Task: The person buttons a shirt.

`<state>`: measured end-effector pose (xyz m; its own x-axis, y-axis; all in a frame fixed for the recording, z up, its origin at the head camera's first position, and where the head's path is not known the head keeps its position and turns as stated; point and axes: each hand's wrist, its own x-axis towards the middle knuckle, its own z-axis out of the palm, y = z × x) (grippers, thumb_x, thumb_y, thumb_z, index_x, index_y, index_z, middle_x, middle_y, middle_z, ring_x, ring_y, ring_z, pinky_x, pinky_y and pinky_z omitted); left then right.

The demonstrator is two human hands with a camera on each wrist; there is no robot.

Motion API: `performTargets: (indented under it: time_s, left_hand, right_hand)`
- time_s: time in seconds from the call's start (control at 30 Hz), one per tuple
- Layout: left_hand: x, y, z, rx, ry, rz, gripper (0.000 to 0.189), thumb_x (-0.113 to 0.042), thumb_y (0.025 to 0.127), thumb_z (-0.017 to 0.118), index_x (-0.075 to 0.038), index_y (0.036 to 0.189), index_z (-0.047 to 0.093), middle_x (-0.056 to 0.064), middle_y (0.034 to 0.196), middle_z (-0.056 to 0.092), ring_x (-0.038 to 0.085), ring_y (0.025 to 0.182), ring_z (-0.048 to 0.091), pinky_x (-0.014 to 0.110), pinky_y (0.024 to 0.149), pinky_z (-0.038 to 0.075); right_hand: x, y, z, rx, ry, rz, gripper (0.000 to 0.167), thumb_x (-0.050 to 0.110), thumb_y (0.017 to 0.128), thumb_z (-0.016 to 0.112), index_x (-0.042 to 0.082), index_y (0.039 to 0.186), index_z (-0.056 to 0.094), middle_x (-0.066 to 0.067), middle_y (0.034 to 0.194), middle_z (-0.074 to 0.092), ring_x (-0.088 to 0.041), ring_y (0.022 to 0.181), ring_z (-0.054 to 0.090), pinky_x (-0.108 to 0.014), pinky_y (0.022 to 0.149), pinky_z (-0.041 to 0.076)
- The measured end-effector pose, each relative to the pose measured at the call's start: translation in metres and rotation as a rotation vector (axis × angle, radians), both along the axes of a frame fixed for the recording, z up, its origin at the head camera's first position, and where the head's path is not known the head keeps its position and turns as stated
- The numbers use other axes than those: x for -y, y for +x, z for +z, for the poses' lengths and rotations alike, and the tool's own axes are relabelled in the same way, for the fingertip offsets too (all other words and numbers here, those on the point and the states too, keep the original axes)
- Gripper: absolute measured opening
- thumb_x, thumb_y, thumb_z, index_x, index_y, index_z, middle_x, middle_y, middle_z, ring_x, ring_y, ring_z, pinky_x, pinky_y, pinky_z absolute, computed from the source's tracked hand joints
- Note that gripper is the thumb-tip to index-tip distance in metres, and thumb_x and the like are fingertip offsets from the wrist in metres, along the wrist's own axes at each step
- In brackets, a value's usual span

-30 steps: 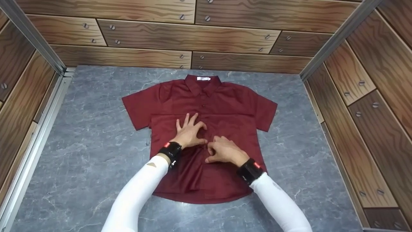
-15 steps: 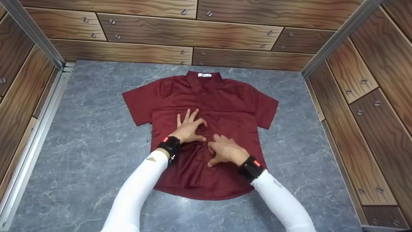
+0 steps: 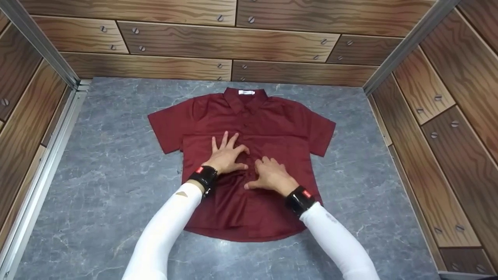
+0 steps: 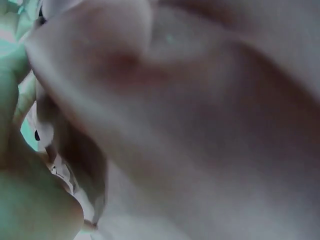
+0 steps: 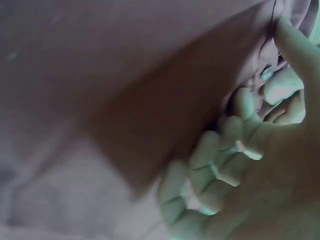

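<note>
A dark red short-sleeved button-up shirt (image 3: pixel 280 147) lies front up, collar at the far side, with creases below the left hand. My left hand (image 3: pixel 227 157) rests on the shirt's front left of the button placket, three fingers spread straight, index finger bent and thumb pointing to the placket. Just right of it, my right hand (image 3: pixel 272 175) lies over the placket, fingers bent with their tips against the cloth, thumb held apart. In the right wrist view a button (image 5: pixel 267 73) shows between the right thumb and fingers. Cloth fills most of the left wrist view, blurred.
The shirt lies on a grey marbled table (image 3: pixel 116 194). Wood-patterned panels (image 3: pixel 175 39) close off the back and both sides, with metal rails (image 3: pixel 39 42) at the corners. A black band (image 3: pixel 204 177) circles each wrist over white sleeves.
The right hand has shifted slightly up the placket, and its thumb has moved left onto it. The left hand stays nearly in place, its thumb and index finger a little apart.
</note>
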<state>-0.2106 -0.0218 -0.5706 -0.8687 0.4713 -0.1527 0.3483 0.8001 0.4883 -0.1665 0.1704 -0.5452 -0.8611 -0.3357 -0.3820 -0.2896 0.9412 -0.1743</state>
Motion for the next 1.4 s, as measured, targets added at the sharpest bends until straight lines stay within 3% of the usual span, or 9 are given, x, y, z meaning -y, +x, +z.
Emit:
performTargets:
  time_s: [0.1,0.3,0.43,0.83,0.97,1.07,1.13,1.27,1.4]
  left_hand:
    - [0.001,-0.001,-0.001,-0.016,-0.009,-0.011,0.045,-0.051,0.083,0.068,-0.035,0.123,0.055,0.010,0.162,0.011,0.041,0.148,-0.005,0.071,0.108,-0.006]
    - [0.004,-0.001,-0.004,0.005,0.017,-0.025,0.045,-0.044,0.087,0.066,-0.036,0.129,0.051,0.007,0.163,0.008,0.038,0.149,-0.004,0.069,0.110,-0.004]
    - [0.004,-0.002,-0.004,0.011,0.022,-0.034,0.044,-0.046,0.088,0.065,-0.037,0.128,0.051,0.006,0.163,0.007,0.037,0.149,-0.005,0.068,0.110,-0.006]
    - [0.011,-0.007,-0.007,-0.018,0.068,-0.036,0.041,-0.051,0.088,0.062,-0.036,0.125,0.054,0.007,0.163,0.009,0.037,0.149,-0.005,0.067,0.110,-0.009]
    - [0.015,-0.002,-0.012,-0.086,0.083,-0.073,0.047,-0.052,0.085,0.066,-0.039,0.128,0.055,0.008,0.163,0.010,0.040,0.149,-0.002,0.070,0.110,-0.005]
    - [0.020,0.001,-0.013,-0.176,0.077,-0.092,0.057,-0.055,0.083,0.066,-0.041,0.136,0.050,0.008,0.163,0.011,0.041,0.148,0.001,0.072,0.108,-0.001]
    - [0.027,0.004,-0.012,-0.221,0.054,-0.077,0.065,-0.059,0.084,0.062,-0.041,0.143,0.042,0.009,0.163,0.012,0.041,0.148,0.002,0.073,0.108,0.000]
    - [0.052,0.012,-0.007,-0.192,-0.053,0.015,0.085,-0.067,0.083,0.057,-0.035,0.153,0.022,0.011,0.163,0.007,0.040,0.149,-0.001,0.071,0.110,-0.003]
    - [0.084,0.018,0.000,-0.152,-0.091,0.185,0.094,-0.062,0.082,0.063,-0.020,0.155,0.022,0.016,0.162,0.010,0.042,0.148,0.004,0.070,0.111,0.004]
  right_hand:
    - [0.002,0.002,0.003,-0.044,-0.008,0.065,0.080,0.067,0.069,0.073,0.010,0.122,0.056,-0.011,0.118,0.056,-0.033,0.107,0.053,-0.058,0.087,0.045]
    - [0.006,0.009,-0.001,-0.248,-0.227,0.455,0.032,0.044,0.083,0.072,0.022,0.105,0.068,0.001,0.102,0.057,-0.018,0.094,0.057,-0.039,0.079,0.048]
    - [0.006,0.014,-0.003,-0.316,-0.235,0.582,0.025,0.042,0.087,0.069,0.026,0.105,0.075,0.003,0.099,0.057,-0.016,0.092,0.056,-0.037,0.079,0.045]
    - [0.002,0.019,0.004,-0.114,-0.220,0.688,0.029,0.052,0.092,0.056,0.034,0.106,0.075,0.013,0.081,0.048,-0.008,0.077,0.043,-0.025,0.069,0.039]
    - [-0.003,0.010,0.002,-0.074,-0.369,0.627,0.027,0.046,0.094,0.057,0.029,0.103,0.076,0.012,0.083,0.053,-0.005,0.077,0.047,-0.022,0.070,0.041]
    - [-0.011,0.000,-0.001,-0.186,-0.444,0.464,0.023,0.038,0.095,0.058,0.025,0.102,0.075,0.007,0.091,0.058,-0.009,0.085,0.053,-0.027,0.078,0.045]
    - [-0.019,-0.007,-0.002,-0.273,-0.406,0.321,0.025,0.038,0.095,0.058,0.024,0.110,0.072,0.003,0.106,0.060,-0.014,0.098,0.055,-0.035,0.087,0.045]
    - [-0.041,-0.013,-0.005,-0.320,-0.284,0.134,0.043,0.046,0.093,0.059,0.026,0.131,0.060,-0.004,0.137,0.051,-0.026,0.125,0.048,-0.052,0.099,0.040]
    - [-0.071,-0.014,-0.011,-0.402,-0.351,0.005,0.042,0.041,0.092,0.061,0.015,0.125,0.063,-0.009,0.128,0.058,-0.029,0.120,0.052,-0.050,0.098,0.041]
